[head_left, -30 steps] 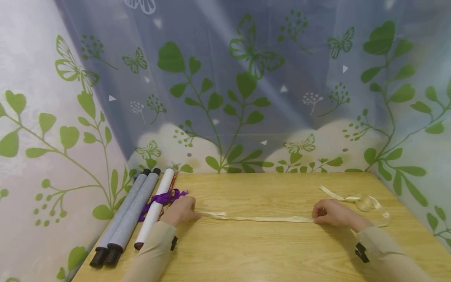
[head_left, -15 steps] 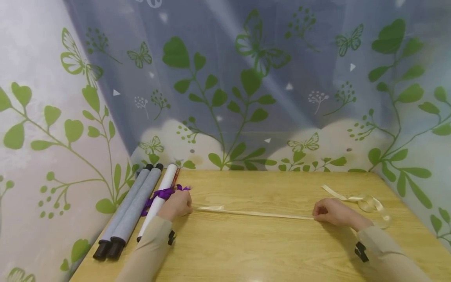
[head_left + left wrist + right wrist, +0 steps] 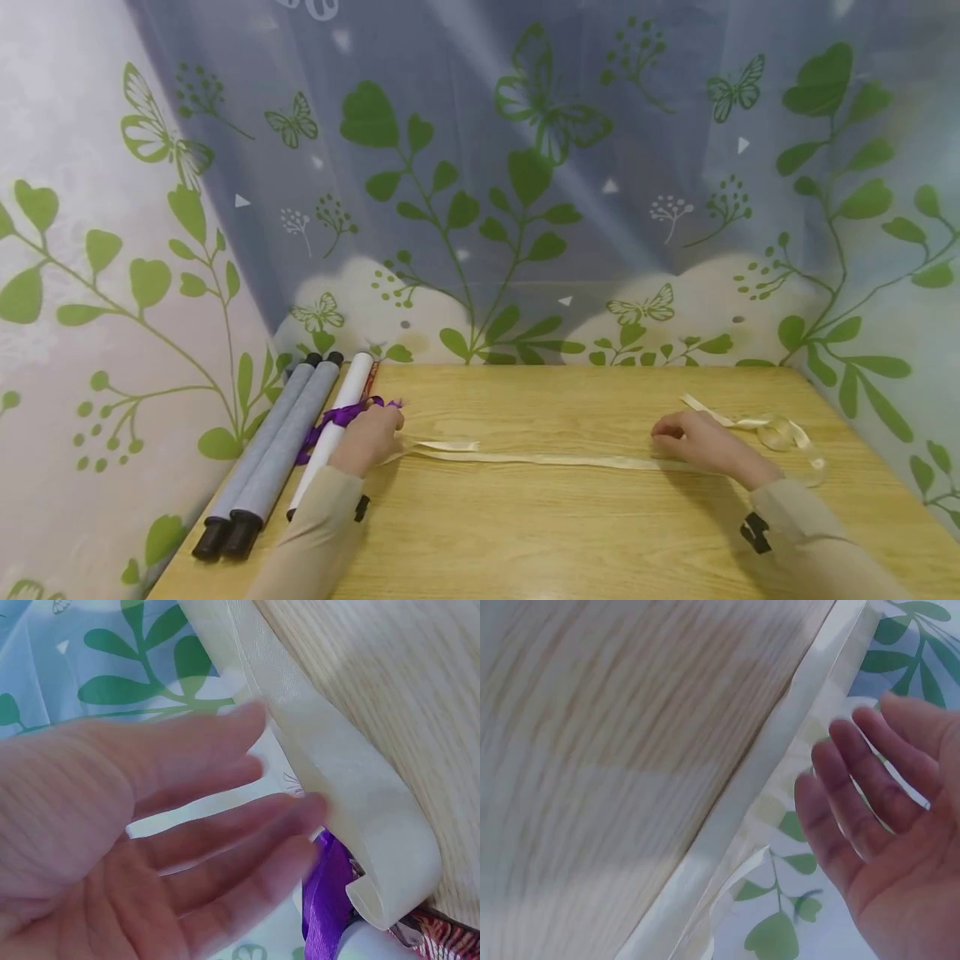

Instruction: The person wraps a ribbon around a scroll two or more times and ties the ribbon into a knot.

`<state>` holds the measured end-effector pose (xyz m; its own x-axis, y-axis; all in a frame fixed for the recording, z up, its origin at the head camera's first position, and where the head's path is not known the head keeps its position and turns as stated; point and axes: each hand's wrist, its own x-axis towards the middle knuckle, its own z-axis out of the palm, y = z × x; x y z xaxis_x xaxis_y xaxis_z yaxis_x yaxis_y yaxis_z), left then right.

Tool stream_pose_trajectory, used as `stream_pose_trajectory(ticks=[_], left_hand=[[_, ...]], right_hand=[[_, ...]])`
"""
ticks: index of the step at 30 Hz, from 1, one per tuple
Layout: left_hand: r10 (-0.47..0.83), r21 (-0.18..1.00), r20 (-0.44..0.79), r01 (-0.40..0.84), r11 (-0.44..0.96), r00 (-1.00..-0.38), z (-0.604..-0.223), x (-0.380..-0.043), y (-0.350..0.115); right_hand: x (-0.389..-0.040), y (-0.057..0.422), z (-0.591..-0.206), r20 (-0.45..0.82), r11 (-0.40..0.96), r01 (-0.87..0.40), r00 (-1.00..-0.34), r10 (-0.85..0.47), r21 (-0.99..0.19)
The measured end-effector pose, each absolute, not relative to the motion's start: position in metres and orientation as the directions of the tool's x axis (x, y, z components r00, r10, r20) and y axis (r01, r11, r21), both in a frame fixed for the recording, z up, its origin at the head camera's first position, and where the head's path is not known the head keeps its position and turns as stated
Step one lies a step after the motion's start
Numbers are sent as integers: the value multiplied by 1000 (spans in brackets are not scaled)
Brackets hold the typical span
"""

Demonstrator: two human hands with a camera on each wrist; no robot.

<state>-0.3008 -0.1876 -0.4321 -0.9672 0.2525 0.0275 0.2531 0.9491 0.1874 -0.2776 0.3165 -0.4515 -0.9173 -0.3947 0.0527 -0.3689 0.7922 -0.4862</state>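
Left hand, lower left of the head frame: relaxed, fingers gently bent with gaps between, gripping nothing visible. Right hand, lower right: relaxed too, fingers nearly straight in its wrist view, holding nothing. Cream ribbon stretched between the two, left to right across the lower middle of the head frame. In the left wrist view, passing just behind the fingertips; contact impossible to tell. In the right wrist view, running diagonally with a plain gap from the fingertips, hard to read from the head. Clear only from the left wrist: a broad curl, lower right, just beside a purple ribbon. Narrow, pale, satiny; short loose end above the main run. Cream loops beyond the right hand; any join hidden. Farther left: white roll bound in purple, two grey rolls alongside. Wooden table beneath; leaf-patterned backdrop above.
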Motion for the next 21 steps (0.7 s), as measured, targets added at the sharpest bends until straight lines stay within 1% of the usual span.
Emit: stream_pose_trajectory(ticks=[4,6,12,17,21], left_hand=[[274,181,121,292,939,-954,-431,-298,-191],[283,201,142,308,930,-948,-431,-298,-193],[311,198,198,349,916,-930,-428,-297,-201],[300,237,202,343,909,-932,-423,-297,-211],[290,253,194,334,908,-937,-423,-297,-223]], right_hand=[[-276,307,-451,127,834,-355,-934,-333,-422],[-275,305,-452,166,849,-352,-936,-310,-395],[-274,303,-454,255,891,-331,-932,-257,-311],[-272,302,-454,289,914,-310,-929,-232,-261],[-271,303,-456,278,916,-315,-929,-244,-247]])
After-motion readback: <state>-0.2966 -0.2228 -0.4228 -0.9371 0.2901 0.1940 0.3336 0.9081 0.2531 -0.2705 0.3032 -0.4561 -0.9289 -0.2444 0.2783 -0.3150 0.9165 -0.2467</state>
